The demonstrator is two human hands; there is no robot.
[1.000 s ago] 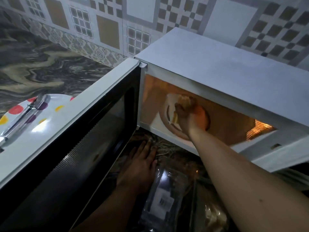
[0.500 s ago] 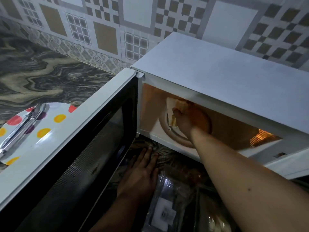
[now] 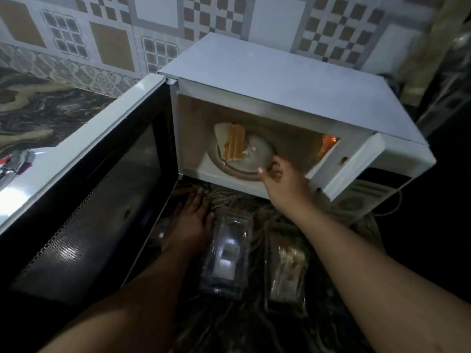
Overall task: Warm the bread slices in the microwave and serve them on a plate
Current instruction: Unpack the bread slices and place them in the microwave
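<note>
Bread slices (image 3: 230,141) lean on the turntable (image 3: 251,159) inside the open microwave (image 3: 280,98) as the right hand (image 3: 285,182), fingers loosely curled and empty, hovers at its mouth; laying slices flat should warm them evenly.

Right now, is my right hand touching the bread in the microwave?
Apart. The head view shows the right hand at the turntable's front edge, with bare glass between its fingers and the bread slices at the back left.

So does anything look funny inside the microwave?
Yes. The pale, brown-crusted bread slices sit bunched at the far left edge of the round glass turntable, off-centre, some seemingly on edge. The right hand is at the white microwave's opening.
</note>
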